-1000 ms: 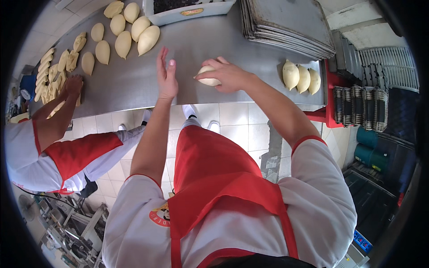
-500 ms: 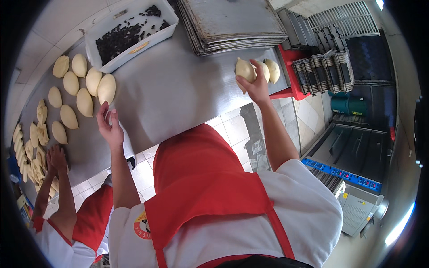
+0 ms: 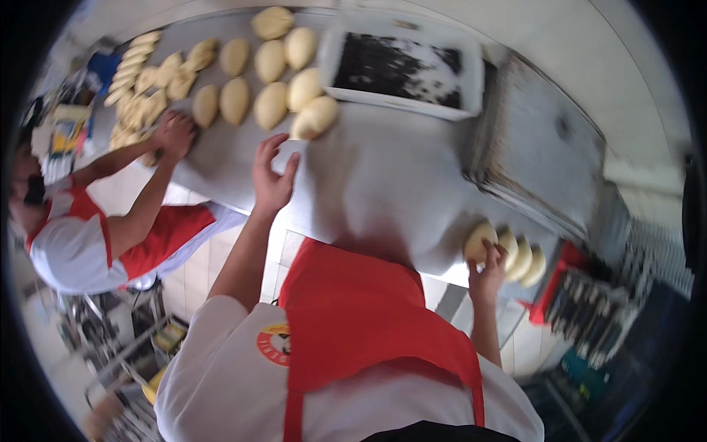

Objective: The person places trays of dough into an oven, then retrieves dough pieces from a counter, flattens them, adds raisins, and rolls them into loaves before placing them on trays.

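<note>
My right hand (image 3: pixel 487 271) has its fingers curled on the near edge of a pale oval dough piece (image 3: pixel 479 240), at the left end of a short row. Several more dough pieces (image 3: pixel 520 259) stand close against its right side. Over the steel table, my left hand (image 3: pixel 274 177) is open with fingers apart and nothing in them. The nearest thing to it is a smooth dough piece (image 3: pixel 315 118), the closest of a group of ovals (image 3: pixel 270 105). Motion blurs the picture somewhat.
A white bin (image 3: pixel 401 104) with dark chunks stands at the back, beside stacked metal trays (image 3: pixel 549 140). At left, a co-worker's hands (image 3: pixel 174 134) press together near folded dough pieces (image 3: pixel 143 110). A red stand (image 3: pixel 563 272) and dark racks lie past the table's right end.
The view has swung left, bringing more of the co-worker in. My right hand has lowered its dough piece to the left end of the row. My left hand stays empty near the oval group.
</note>
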Available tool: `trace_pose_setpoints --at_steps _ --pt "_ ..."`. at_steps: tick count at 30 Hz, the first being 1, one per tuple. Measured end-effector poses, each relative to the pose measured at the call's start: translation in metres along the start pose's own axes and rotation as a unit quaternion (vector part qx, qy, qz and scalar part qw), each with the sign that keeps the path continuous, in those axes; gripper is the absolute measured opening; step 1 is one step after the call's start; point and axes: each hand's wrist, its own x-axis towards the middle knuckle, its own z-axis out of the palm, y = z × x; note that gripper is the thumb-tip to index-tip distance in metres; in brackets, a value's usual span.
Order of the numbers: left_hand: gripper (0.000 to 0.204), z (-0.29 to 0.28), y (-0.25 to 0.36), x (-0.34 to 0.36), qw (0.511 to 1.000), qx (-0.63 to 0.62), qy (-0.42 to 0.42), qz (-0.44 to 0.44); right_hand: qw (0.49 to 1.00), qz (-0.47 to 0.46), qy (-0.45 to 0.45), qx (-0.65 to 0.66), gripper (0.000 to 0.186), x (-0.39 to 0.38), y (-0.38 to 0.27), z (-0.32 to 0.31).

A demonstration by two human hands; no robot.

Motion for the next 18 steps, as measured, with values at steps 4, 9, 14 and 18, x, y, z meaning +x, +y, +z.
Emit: trace_pose_setpoints --at_steps 4,9,14,18 --pt "0.042 -0.035 -0.007 0.059 0.990 0.122 0.049 0.047 0.973 -0.023 -0.198 -0.116 0.058 0.048 -0.058 -0.061" --pt "0.041 -0.067 -0.078 0.193 0.981 0.172 0.085 0.012 0.987 -0.001 -0.152 0.043 0.052 0.090 -0.141 -0.071" --pt "0.051 -0.043 -0.129 0.325 0.963 0.247 -0.048 0.091 0.984 -0.102 -0.133 0.053 0.048 0.097 -0.204 -0.032" --pt "0.060 0.010 -0.133 0.384 0.906 0.390 -0.161 0.043 0.968 -0.155 -0.170 0.100 0.044 0.094 -0.274 -0.010"
